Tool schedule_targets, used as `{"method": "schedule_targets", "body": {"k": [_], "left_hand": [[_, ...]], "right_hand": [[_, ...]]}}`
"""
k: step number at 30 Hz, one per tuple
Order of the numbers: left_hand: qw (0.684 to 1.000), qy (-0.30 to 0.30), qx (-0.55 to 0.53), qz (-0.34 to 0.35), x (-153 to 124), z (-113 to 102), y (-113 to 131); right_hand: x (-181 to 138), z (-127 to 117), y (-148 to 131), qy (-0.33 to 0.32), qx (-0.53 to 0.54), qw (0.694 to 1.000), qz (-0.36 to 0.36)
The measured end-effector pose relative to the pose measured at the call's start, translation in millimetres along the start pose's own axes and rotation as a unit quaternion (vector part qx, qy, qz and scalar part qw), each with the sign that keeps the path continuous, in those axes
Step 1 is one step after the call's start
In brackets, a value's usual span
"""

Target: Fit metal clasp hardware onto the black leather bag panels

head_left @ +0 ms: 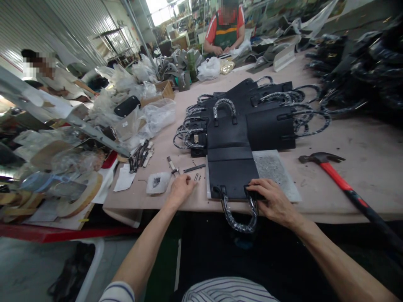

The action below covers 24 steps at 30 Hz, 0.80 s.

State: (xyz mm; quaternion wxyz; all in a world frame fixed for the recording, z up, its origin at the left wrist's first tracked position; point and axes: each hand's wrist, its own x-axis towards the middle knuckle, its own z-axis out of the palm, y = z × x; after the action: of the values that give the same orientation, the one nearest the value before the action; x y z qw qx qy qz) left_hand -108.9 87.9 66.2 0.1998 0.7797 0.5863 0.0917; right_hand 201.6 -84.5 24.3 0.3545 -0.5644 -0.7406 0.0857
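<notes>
A black bag panel (233, 170) lies open and flat, its near end over a pale slab (273, 170) at the table's front edge. From that end a plastic-wrapped handle (241, 227) hangs over the edge. My right hand (272, 199) is closed around the handle's right base at the panel's corner. My left hand (182, 188) is on the table left of the slab, fingers curled together; whatever they may pinch is too small to make out. Beside its fingertips lie small pins (196, 176) and dark studs. A white dish (158, 183) of small metal parts sits to its left.
A hammer (340, 180) with a red and black handle lies at right. More black bag pieces (270, 126) with wrapped handles are piled behind the panel. Metal tools (140, 156) and plastic bags (157, 117) are at left. A co-worker (225, 31) sits across the table.
</notes>
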Motion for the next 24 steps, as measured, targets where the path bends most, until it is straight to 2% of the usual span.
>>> {"method": "schedule_targets", "body": {"k": [3, 8, 16, 21, 24], "left_hand": [[0.995, -0.081, 0.064, -0.016, 17.7, -4.7, 7.8], [0.983, -0.135, 0.124, -0.028, 35.0, -1.7, 19.1], [0.985, -0.127, 0.113, -0.020, 25.9, -7.0, 3.2], [0.985, -0.125, 0.110, -0.039, 34.7, -14.5, -3.0], [0.987, -0.071, 0.136, -0.046, 45.3, -22.5, -1.3]], "right_hand": [[0.9, -1.0, -2.1, -0.001, -0.001, 1.000, 0.005], [1.5, -2.8, -5.0, -0.001, 0.006, 1.000, 0.016], [-1.1, 1.7, 1.6, 0.007, 0.003, 1.000, 0.004], [-1.9, 3.3, 3.6, 0.009, 0.001, 1.000, -0.004], [-1.4, 3.2, 3.6, 0.012, 0.007, 1.000, -0.004]]}}
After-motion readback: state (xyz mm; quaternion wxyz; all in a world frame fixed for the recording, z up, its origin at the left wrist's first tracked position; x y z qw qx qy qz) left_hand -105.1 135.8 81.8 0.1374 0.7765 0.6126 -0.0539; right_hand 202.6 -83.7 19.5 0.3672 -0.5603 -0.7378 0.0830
